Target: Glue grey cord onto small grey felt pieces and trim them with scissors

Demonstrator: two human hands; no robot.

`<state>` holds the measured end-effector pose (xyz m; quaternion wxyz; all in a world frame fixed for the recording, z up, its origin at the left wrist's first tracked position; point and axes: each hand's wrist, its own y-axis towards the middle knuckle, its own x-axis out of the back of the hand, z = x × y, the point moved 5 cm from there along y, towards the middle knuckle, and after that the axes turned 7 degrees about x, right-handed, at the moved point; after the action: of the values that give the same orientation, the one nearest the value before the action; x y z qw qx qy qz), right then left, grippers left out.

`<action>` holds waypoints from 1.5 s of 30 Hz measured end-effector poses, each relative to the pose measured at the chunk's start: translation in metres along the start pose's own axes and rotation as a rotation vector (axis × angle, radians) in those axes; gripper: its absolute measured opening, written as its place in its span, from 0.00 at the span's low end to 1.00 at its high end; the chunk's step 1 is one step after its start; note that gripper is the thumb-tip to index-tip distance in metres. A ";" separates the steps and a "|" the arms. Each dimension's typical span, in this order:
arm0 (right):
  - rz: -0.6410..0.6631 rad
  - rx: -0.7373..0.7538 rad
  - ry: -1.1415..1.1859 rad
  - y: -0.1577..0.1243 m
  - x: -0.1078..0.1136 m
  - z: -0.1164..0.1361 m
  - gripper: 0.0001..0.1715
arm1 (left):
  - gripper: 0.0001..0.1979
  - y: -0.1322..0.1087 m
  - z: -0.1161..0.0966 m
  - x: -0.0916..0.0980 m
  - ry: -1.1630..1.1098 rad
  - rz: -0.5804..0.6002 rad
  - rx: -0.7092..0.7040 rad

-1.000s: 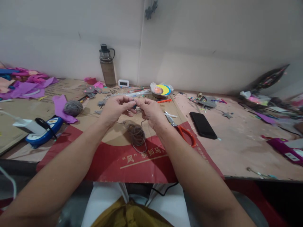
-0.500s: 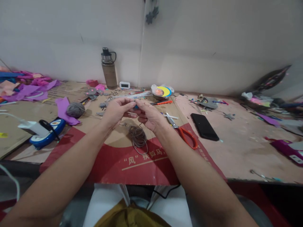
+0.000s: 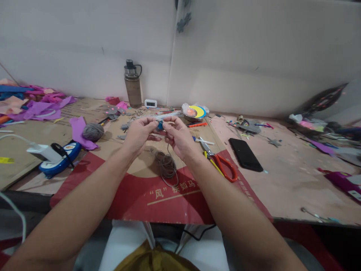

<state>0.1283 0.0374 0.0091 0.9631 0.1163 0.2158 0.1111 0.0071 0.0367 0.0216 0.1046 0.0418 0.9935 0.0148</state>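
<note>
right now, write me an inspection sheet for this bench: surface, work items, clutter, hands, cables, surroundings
Surface: red-and-tan cardboard sheet on the table.
Work items: small blue piece, detail unclear; loose grey-brown cord bundle below the hands.
Clutter: red-handled scissors, black phone, grey yarn ball, purple scraps.
Hands: left hand and right hand hold the blue piece between them.
Cables: white cable into a white adapter; black cable below the table edge.
Surroundings: bottle near the pale wall; grey star ornaments hanging.
</note>
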 end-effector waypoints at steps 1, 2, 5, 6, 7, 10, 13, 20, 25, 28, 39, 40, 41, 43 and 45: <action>-0.024 0.039 -0.070 0.000 0.001 0.002 0.16 | 0.09 0.000 0.000 0.000 0.005 -0.004 0.002; -0.050 0.085 -0.144 -0.001 0.002 0.004 0.15 | 0.09 0.000 0.000 -0.001 0.012 -0.010 0.006; -0.117 0.284 -0.382 -0.004 0.003 0.014 0.11 | 0.08 -0.001 0.000 -0.001 0.022 -0.045 0.023; -0.126 0.362 -0.464 -0.005 0.003 0.018 0.10 | 0.08 -0.002 -0.001 -0.001 0.020 -0.054 0.027; -0.125 0.437 -0.546 -0.007 0.002 0.022 0.08 | 0.08 -0.002 -0.001 -0.002 0.016 -0.058 0.028; -0.096 0.619 -0.755 -0.012 -0.002 0.028 0.04 | 0.08 -0.003 -0.002 -0.002 0.000 -0.058 0.018; -0.090 0.706 -0.867 -0.014 -0.003 0.028 0.03 | 0.08 -0.003 -0.002 -0.002 -0.023 -0.045 0.017; -0.129 0.695 -0.941 -0.014 -0.001 0.030 0.05 | 0.09 -0.002 -0.002 -0.004 -0.037 0.038 0.036; -0.099 0.769 -0.987 -0.015 -0.003 0.030 0.07 | 0.09 -0.003 -0.002 -0.004 -0.052 0.041 0.045; -0.082 0.799 -1.072 -0.016 -0.004 0.029 0.09 | 0.09 -0.002 -0.001 -0.004 -0.039 0.037 0.044; 0.037 0.819 -1.173 -0.018 -0.012 0.026 0.09 | 0.11 -0.002 0.000 -0.001 0.008 -0.014 0.038; 0.018 0.805 -1.145 -0.017 -0.011 0.026 0.08 | 0.10 -0.002 0.000 0.000 0.012 -0.033 0.040; -0.005 0.791 -1.122 -0.017 -0.010 0.025 0.08 | 0.10 -0.001 0.000 0.002 0.022 -0.054 0.033; -0.041 0.771 -1.088 -0.016 -0.007 0.025 0.06 | 0.09 0.000 -0.001 0.004 0.053 -0.095 -0.007; -0.057 0.759 -1.060 -0.015 -0.006 0.025 0.05 | 0.07 0.001 -0.003 0.007 0.101 -0.137 -0.073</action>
<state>0.1363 0.0173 0.0290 0.8336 0.4814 -0.2612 -0.0710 0.0000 0.0386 0.0229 0.0567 -0.0307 0.9969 0.0459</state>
